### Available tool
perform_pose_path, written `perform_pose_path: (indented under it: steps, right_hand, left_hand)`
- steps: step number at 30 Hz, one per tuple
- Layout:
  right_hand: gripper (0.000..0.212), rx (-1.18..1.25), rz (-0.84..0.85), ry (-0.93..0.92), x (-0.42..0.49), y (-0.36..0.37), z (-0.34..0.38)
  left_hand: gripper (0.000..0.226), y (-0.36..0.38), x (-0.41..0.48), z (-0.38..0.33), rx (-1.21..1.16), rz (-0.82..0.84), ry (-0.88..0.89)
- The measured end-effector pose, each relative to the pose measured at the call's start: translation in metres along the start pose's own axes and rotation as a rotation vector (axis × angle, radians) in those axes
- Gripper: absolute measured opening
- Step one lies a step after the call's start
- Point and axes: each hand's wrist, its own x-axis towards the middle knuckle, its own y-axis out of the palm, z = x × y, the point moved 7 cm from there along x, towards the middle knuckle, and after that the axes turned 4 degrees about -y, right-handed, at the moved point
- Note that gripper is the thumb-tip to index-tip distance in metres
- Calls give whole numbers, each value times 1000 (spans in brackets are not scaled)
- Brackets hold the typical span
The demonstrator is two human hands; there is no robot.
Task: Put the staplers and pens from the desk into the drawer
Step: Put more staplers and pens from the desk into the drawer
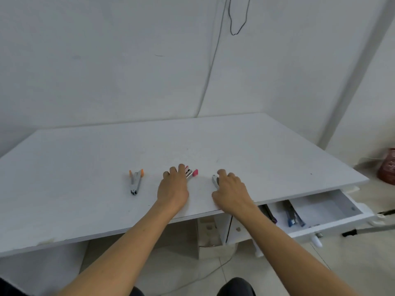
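On the white desk [85,167] lie three staplers. An orange one [136,181] rests alone at the left. My left hand [174,188] covers most of a pink stapler [191,173], fingers curled over it. My right hand [232,190] lies over a grey stapler [215,180], of which only the left end shows. Whether either hand grips its stapler firmly is hard to tell. The drawer [333,223] stands pulled out at the right under the desk top, with a blue stapler [291,214] and dark pens [269,213] inside.
A wall stands close behind the desk, with a black cable [233,22] hanging down it. A red basket [388,167] sits on the floor at the far right. Black rods [367,229] lie on the floor beside the drawer front. My knees show at the bottom.
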Motion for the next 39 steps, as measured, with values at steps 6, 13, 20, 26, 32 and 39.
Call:
perform_pose_path:
  steps: [6, 13, 20, 26, 32, 39]
  right_hand:
    - [24, 530, 174, 303, -40, -46, -96]
    - [22, 237, 54, 467, -106, -97, -243]
    - [53, -237, -14, 469, -81, -75, -308]
    - [50, -234, -99, 540, -79, -70, -334]
    - [35, 116, -351, 558, -134, -97, -333]
    - [32, 244, -454, 529, -163, -123, -319]
  left_hand:
    - [40, 29, -13, -58, -554, 282, -145]
    - [34, 81, -72, -181, -983, 682, -74]
    - [16, 128, -107, -234, -833, 809, -51]
    - [24, 139, -92, -260, -594, 757, 83]
    - [35, 169, -74, -299, -437, 780, 35]
    - [27, 181, -70, -325, -500, 836, -23]
